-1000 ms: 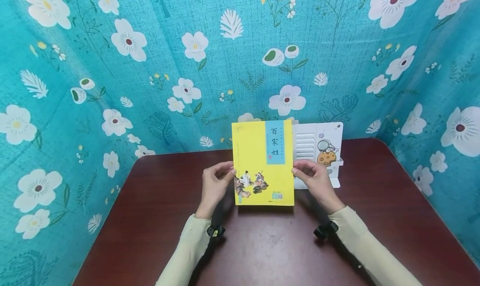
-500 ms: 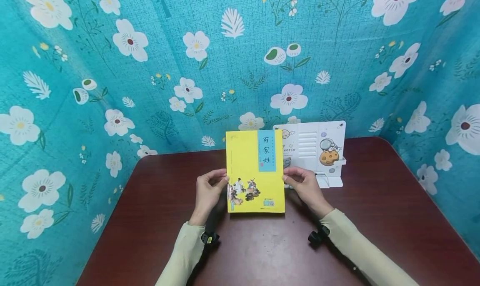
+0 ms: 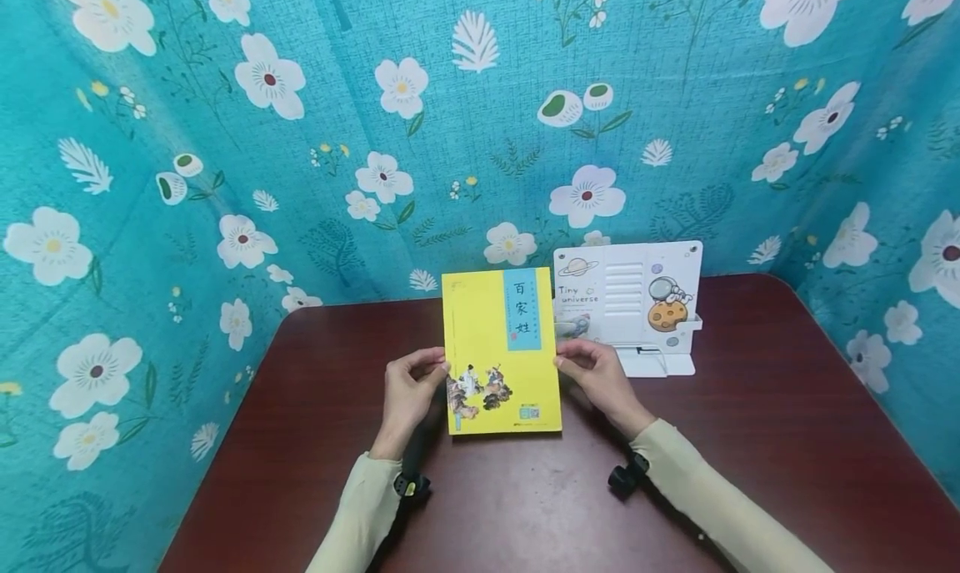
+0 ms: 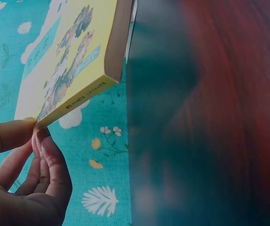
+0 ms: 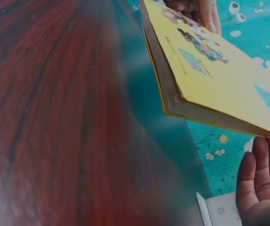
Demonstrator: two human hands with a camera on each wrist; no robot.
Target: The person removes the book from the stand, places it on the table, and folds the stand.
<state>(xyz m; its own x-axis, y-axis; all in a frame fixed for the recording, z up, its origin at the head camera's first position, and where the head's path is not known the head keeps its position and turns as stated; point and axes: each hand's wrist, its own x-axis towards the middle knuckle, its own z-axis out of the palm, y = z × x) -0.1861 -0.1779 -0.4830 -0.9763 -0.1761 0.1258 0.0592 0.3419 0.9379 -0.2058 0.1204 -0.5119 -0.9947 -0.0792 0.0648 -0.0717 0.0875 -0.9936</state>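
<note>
A yellow book (image 3: 480, 323) with a blue title panel is held upright, its front cover facing the head camera. My left hand (image 3: 408, 398) pinches its left edge, thumb on the cover and fingers behind, as the left wrist view shows with the hand (image 4: 36, 174) at the spine. On the opposite edge my right hand (image 3: 603, 385) pinches the book the same way. In the right wrist view the book (image 5: 219, 80) is seen from its page-edge corner, off the table surface. Just right of the book stands a white book stand (image 3: 622, 294) with an astronaut print, partly behind my right hand.
The dark red-brown table (image 3: 315, 423) has a glossy top. A teal curtain (image 3: 450, 206) with white flowers hangs behind it and along both sides. Each wrist wears a black camera on a strap.
The book, held in both hands, has moved left and lower in the head view. More of the white book stand shows now, including its left half. Both hands keep their pinch.
</note>
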